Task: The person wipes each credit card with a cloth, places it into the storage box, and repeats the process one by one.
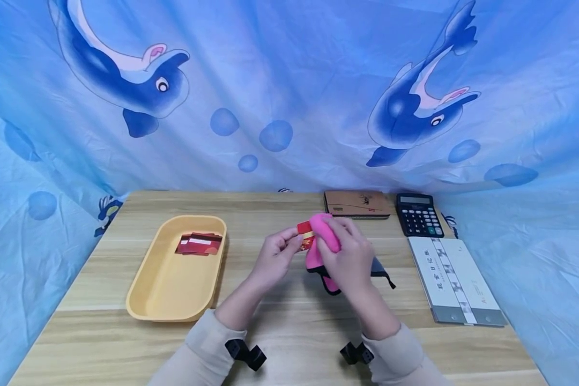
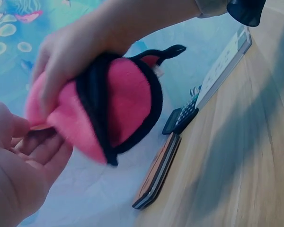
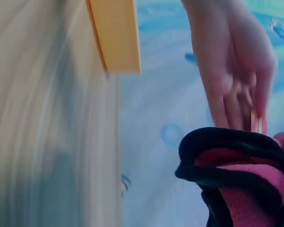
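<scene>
My left hand [image 1: 275, 258] pinches a red card [image 1: 305, 227] with a gold band by its left end, between thumb and fingers. Wrapped over the card's right end is a pink cloth [image 1: 322, 231] with black edging, which my right hand [image 1: 351, 258] grips from above. The left wrist view shows the cloth [image 2: 130, 101] folded, its pink inner side bulging near the left fingertips. Both hands are held above the table's middle. Several red cards [image 1: 199, 244] lie stacked in a yellow tray [image 1: 173, 297] on the left. The covered end of the held card is hidden.
Towards the back right lies a brown leather case [image 1: 358, 202], with a black calculator [image 1: 418, 215] beside it. A white and grey ledger book [image 1: 455, 281] lies along the table's right side. A blue dolphin-print curtain [image 1: 289, 96] hangs behind the table [image 1: 289, 343].
</scene>
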Demonstrator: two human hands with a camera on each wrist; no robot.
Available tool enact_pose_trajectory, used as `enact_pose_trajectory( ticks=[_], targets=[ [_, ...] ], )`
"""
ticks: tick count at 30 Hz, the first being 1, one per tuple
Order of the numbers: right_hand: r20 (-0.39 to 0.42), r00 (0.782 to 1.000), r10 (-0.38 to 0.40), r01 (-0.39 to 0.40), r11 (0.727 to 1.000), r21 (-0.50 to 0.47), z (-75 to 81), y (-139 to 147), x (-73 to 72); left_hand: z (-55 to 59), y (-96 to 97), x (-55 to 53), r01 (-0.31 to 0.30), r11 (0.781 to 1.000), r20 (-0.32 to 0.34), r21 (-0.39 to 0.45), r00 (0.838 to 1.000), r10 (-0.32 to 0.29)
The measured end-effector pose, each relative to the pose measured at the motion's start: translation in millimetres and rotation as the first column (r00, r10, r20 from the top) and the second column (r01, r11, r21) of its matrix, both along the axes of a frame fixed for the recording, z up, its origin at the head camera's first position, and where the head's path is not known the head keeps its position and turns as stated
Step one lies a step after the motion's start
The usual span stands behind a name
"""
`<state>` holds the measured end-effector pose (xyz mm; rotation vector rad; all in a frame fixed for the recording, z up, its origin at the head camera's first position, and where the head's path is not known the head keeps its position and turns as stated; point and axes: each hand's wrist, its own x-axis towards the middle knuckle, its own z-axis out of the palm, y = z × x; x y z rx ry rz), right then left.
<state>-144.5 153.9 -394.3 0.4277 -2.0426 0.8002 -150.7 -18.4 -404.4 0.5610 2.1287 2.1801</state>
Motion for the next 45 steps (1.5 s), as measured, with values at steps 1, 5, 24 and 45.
enact_pose_trajectory(
  ticks=[1, 5, 24, 45],
  targets=[
    [-0.012, 0.999, 0.032, -0.032, 0.999, 0.003, 0.0, -5, 1.6, 0.0, 0.7, 0.2, 0.011, 1.0, 0.003, 0.008, 1.0, -0.011],
    [-0.018, 0.989, 0.144, -0.144, 0.99, 0.006, -1.3, -18, 6.8, -3.1, 0.9, -0.1, 0.057, 0.997, 0.02, 0.05, 0.998, -0.058],
    [0.018, 0.998, -0.061, 0.062, 0.997, -0.048, -6.1, 31, -7.6, 2.9, -7.5, -0.9, -0.173, 0.976, 0.011, 0.13, 0.985, 0.173],
    [0.054, 0.998, -0.013, 0.028, 0.962, -0.273, 4.0, 51, 1.8, 1.3, -21.2, -14.2, -0.288, 0.951, -0.104, 0.11, 0.949, 0.299]
  ],
)
